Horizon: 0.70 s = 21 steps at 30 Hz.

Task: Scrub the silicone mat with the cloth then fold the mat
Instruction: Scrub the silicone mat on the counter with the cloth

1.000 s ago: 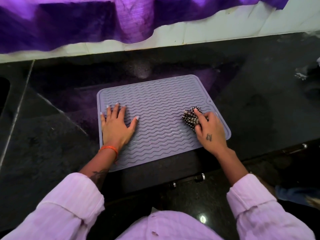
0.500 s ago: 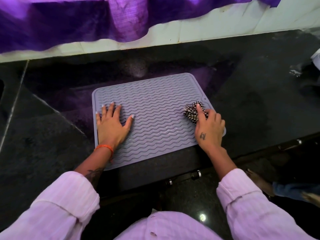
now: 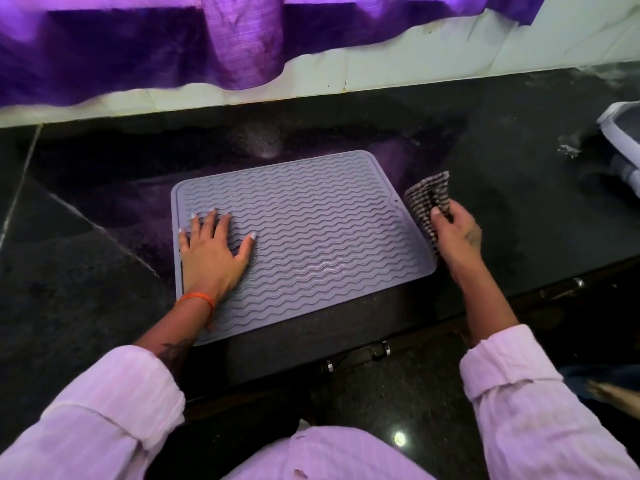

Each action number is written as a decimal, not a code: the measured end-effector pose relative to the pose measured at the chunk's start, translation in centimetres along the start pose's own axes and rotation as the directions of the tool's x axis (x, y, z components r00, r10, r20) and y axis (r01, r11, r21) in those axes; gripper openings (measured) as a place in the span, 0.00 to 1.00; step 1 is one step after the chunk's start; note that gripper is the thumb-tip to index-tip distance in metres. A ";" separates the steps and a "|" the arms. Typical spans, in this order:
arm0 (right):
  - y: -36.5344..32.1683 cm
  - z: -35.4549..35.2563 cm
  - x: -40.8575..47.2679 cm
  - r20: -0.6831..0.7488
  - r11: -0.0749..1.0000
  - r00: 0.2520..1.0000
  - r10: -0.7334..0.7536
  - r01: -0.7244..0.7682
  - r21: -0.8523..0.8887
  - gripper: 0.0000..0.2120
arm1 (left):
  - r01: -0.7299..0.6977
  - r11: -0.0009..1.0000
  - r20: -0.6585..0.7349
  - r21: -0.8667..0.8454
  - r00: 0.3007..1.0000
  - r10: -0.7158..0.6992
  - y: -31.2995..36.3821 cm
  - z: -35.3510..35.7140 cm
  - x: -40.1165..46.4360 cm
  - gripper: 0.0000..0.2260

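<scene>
With our left hand (image 3: 211, 252) spread flat on the grey wavy-ribbed silicone mat (image 3: 311, 233) on the black stone counter (image 3: 519, 188) and our right hand (image 3: 455, 233) pinching the checked cloth (image 3: 427, 199) off its edge, the wet-looking mat could slide during folding.

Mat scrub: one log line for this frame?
left hand flat on mat | right hand holds cloth off mat's right edge | mat unfolded on counter

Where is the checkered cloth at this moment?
In the head view, the checkered cloth is held in the right hand, just off the silicone mat's right edge, over the black countertop.
</scene>
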State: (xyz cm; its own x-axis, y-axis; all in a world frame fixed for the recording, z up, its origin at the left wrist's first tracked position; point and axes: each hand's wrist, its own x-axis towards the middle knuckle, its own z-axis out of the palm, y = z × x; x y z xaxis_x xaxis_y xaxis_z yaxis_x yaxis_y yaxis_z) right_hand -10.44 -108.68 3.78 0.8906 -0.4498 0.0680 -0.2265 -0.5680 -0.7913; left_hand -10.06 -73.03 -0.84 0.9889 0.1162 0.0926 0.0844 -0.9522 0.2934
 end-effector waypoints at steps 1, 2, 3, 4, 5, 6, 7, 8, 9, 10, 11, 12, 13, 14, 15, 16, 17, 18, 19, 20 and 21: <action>0.5 0.9 -0.4 0.034 0.983 0.996 -0.083 0.087 -0.160 0.17 | 0.000 1.000 -0.001 0.002 1.000 0.000 0.0 0.0 0.0 0.30; 1.1 2.1 -1.1 0.072 0.930 0.982 -0.172 0.186 -0.317 0.19 | 0.000 1.000 -0.001 0.005 1.000 0.000 0.0 0.0 0.0 0.30; 1.5 3.2 -1.9 0.084 0.856 0.966 -0.245 0.256 -0.449 0.20 | 0.000 1.000 0.000 0.006 1.000 0.000 0.1 0.0 0.0 0.30; 1.7 3.9 -2.6 0.076 0.797 0.955 -0.286 0.281 -0.534 0.21 | 0.001 1.000 0.000 0.007 1.000 -0.001 0.1 0.0 0.0 0.30; 1.5 4.2 -2.8 0.062 0.771 0.953 -0.298 0.278 -0.572 0.21 | 0.001 1.000 -0.003 0.006 1.000 -0.001 0.1 0.1 0.0 0.30; 1.3 4.3 -3.0 0.050 0.773 0.956 -0.290 0.265 -0.576 0.21 | 0.001 1.000 -0.006 0.005 1.000 -0.001 0.0 0.1 0.1 0.30; 1.2 4.2 -3.0 0.049 0.782 0.958 -0.283 0.260 -0.566 0.21 | 0.000 1.000 -0.007 0.004 1.000 0.000 0.1 0.1 0.1 0.30; 1.1 4.2 -3.2 0.051 0.788 0.955 -0.292 0.270 -0.553 0.22 | 0.002 1.000 -0.008 0.006 1.000 -0.002 0.1 0.1 0.1 0.31; 0.9 4.2 -3.3 0.052 0.798 0.952 -0.303 0.283 -0.531 0.22 | 0.006 1.000 -0.009 0.010 1.000 -0.006 0.1 0.1 0.1 0.33; 0.7 4.3 -3.3 0.061 0.805 0.947 -0.315 0.300 -0.511 0.22 | 0.011 1.000 -0.011 0.015 1.000 -0.010 0.2 0.1 0.0 0.34; 0.6 4.4 -3.4 0.080 0.814 0.941 -0.328 0.324 -0.482 0.22 | 0.014 1.000 -0.011 0.018 1.000 -0.013 0.2 0.1 0.0 0.34; 0.4 4.5 -3.5 0.113 0.840 0.939 -0.326 0.342 -0.420 0.22 | 0.015 1.000 -0.009 0.020 1.000 -0.015 0.2 0.1 0.0 0.34; 0.2 4.4 -3.3 0.146 0.889 0.940 -0.308 0.339 -0.308 0.21 | 0.014 1.000 -0.009 0.019 1.000 -0.014 0.2 0.1 0.0 0.34; -0.3 3.9 -2.8 0.165 0.952 0.954 -0.251 0.274 -0.137 0.20 | 0.014 1.000 -0.007 0.017 1.000 -0.014 0.2 0.1 0.0 0.35; -0.8 3.3 -2.2 0.170 0.986 0.973 -0.155 0.141 0.094 0.19 | 0.013 1.000 -0.005 0.012 1.000 -0.013 0.2 0.1 0.0 0.35; -1.4 2.5 -1.6 0.164 0.944 0.986 -0.038 -0.019 0.331 0.17 | 0.011 1.000 -0.002 0.006 1.000 -0.011 0.1 0.1 0.0 0.35; -1.7 1.6 -0.9 0.134 0.841 0.988 0.074 -0.134 0.524 0.14 | 0.011 1.000 0.001 0.001 1.000 -0.011 0.1 0.1 -0.1 0.35; -1.6 0.6 0.1 0.077 0.771 0.983 0.169 -0.181 0.611 0.12 | 0.011 1.000 0.001 0.000 1.000 -0.011 0.0 0.1 -0.1 0.35; -1.5 -0.2 0.9 0.027 0.771 0.977 0.213 -0.185 0.609 0.12 | 0.009 1.000 -0.004 0.002 1.000 -0.009 0.0 0.2 0.0 0.35; -1.2 -0.8 1.4 -0.012 0.831 0.978 0.206 -0.169 0.531 0.12 | 0.007 1.000 -0.010 0.003 1.000 -0.007 -0.1 0.3 0.0 0.35; -0.6 -0.9 1.8 -0.022 0.897 0.988 0.155 -0.131 0.422 0.13 | 0.006 1.000 -0.019 0.004 1.000 -0.006 -0.1 0.4 0.1 0.34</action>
State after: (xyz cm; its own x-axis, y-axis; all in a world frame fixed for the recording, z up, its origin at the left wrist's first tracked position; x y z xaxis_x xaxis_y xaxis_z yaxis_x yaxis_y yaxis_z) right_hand -9.09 -109.75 4.94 0.8358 -0.5474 -0.0415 -0.1532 -0.1599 -0.9752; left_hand -9.93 -73.04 -1.26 0.9858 0.1275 0.1089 0.0911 -0.9526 0.2904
